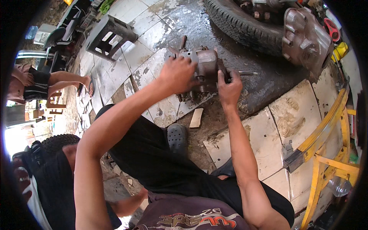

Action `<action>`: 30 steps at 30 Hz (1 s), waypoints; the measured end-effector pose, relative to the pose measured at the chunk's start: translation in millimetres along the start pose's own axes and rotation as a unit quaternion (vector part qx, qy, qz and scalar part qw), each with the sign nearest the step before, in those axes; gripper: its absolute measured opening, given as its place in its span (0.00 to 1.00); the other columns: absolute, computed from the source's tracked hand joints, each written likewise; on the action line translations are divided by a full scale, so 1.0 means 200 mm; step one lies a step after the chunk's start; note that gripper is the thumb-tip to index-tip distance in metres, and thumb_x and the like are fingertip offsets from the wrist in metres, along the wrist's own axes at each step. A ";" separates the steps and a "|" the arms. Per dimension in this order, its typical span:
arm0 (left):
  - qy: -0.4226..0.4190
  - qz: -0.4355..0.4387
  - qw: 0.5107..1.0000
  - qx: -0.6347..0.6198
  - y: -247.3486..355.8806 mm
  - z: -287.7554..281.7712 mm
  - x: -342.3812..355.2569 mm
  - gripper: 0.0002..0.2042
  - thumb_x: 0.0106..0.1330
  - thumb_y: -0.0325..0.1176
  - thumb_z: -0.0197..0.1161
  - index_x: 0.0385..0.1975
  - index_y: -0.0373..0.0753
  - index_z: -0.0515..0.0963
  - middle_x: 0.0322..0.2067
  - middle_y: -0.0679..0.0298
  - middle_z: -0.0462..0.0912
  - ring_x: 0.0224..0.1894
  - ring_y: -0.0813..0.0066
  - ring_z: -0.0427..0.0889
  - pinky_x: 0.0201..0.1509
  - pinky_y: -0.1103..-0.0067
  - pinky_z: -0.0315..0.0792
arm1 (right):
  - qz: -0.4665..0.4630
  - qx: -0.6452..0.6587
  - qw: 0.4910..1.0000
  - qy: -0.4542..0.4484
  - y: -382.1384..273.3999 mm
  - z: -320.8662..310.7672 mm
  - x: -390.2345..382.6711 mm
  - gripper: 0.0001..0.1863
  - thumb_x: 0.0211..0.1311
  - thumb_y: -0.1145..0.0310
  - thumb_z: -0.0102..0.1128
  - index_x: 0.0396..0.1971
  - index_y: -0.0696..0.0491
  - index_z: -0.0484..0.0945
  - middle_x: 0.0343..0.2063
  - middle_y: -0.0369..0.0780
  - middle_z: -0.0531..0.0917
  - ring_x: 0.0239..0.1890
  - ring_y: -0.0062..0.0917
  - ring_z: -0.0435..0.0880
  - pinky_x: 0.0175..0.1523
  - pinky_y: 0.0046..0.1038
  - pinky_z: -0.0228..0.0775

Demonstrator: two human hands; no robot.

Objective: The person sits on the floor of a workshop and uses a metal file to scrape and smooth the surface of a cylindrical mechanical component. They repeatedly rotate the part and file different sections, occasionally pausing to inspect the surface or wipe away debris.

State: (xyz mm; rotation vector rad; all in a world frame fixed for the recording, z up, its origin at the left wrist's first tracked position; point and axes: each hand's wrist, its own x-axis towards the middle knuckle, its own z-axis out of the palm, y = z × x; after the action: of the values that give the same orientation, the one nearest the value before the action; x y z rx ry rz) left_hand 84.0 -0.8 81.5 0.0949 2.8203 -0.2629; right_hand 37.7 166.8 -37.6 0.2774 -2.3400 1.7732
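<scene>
Head view: metal housing [205,67] sits on the wet tiled floor [153,53] straight ahead of me, long axis left to right. My left hand [177,74] lies over its left end, fingers clamped on it. My right hand [229,86] pinches its right face, where a thin shaft [247,73] pokes out rightward. Both hands touch it. Yellow can [340,50] far right; pale wood chip [196,117] nearer me. No readable signs.

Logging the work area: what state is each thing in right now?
Left hand: gripping the metal housing's left side.
Right hand: gripping its right side.
Metal housing: greasy, on wet tiles.
Stool: tipped over.
Tyre: lying flat.
</scene>
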 end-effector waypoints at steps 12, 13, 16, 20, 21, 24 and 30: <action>0.053 0.022 0.907 -0.417 -0.13 0.00 0.13 0.21 0.67 0.43 0.66 0.53 0.35 0.80 0.49 0.54 0.84 0.52 0.62 0.82 0.56 0.70 0.74 | 0.311 0.405 0.831 -0.221 -0.12 -0.08 0.05 0.17 0.64 0.64 0.66 0.48 0.59 0.81 0.41 0.37 0.84 0.41 0.21 0.82 0.46 0.24 0.74; 0.024 0.009 0.872 -0.488 -0.13 -0.06 0.11 0.19 0.68 0.42 0.65 0.52 0.34 0.80 0.47 0.56 0.85 0.50 0.66 0.83 0.54 0.73 0.75 | 0.304 0.410 0.831 -0.221 -0.16 -0.10 0.06 0.19 0.63 0.64 0.66 0.50 0.60 0.80 0.41 0.39 0.84 0.41 0.22 0.83 0.47 0.25 0.75; 0.004 -0.004 0.788 -0.616 -0.09 -0.12 0.04 0.17 0.71 0.39 0.62 0.53 0.34 0.80 0.45 0.63 0.86 0.46 0.77 0.82 0.50 0.79 0.74 | 0.304 0.435 0.813 -0.240 -0.21 -0.12 0.09 0.19 0.63 0.65 0.66 0.50 0.60 0.80 0.41 0.40 0.84 0.41 0.23 0.83 0.47 0.26 0.76; 0.049 0.000 0.748 -0.662 -0.09 -0.14 -0.03 0.16 0.71 0.39 0.63 0.54 0.38 0.80 0.45 0.65 0.85 0.46 0.78 0.82 0.48 0.80 0.74 | 0.305 0.445 0.805 -0.247 -0.34 -0.12 0.09 0.20 0.62 0.65 0.66 0.50 0.61 0.79 0.40 0.40 0.84 0.41 0.24 0.84 0.47 0.25 0.76; 0.053 -0.007 0.732 -0.679 -0.10 -0.14 -0.04 0.16 0.71 0.39 0.63 0.54 0.38 0.80 0.45 0.65 0.85 0.46 0.78 0.82 0.49 0.80 0.75 | 0.303 0.442 0.807 -0.249 -0.35 -0.12 0.09 0.20 0.62 0.65 0.66 0.50 0.61 0.79 0.40 0.40 0.84 0.40 0.24 0.84 0.47 0.25 0.76; 0.056 -0.027 0.696 -0.715 -0.11 -0.17 -0.09 0.17 0.70 0.38 0.65 0.54 0.38 0.80 0.46 0.65 0.84 0.46 0.75 0.82 0.51 0.78 0.76 | 0.302 0.441 0.806 -0.256 -0.39 -0.13 0.09 0.21 0.61 0.65 0.67 0.50 0.62 0.79 0.40 0.41 0.84 0.40 0.24 0.84 0.46 0.25 0.77; 0.037 -0.034 0.635 -0.771 -0.10 -0.22 -0.17 0.20 0.70 0.39 0.65 0.54 0.31 0.77 0.49 0.59 0.81 0.49 0.71 0.82 0.55 0.75 0.77 | 0.274 0.458 0.801 -0.273 -0.39 -0.12 0.08 0.21 0.61 0.67 0.67 0.51 0.63 0.79 0.42 0.42 0.85 0.41 0.25 0.85 0.47 0.26 0.77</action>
State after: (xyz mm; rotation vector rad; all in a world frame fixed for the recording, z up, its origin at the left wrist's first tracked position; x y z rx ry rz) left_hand 102.2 -13.1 136.5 -0.3798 2.0945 2.0782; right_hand 43.0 167.8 45.3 0.2701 -1.6806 3.4491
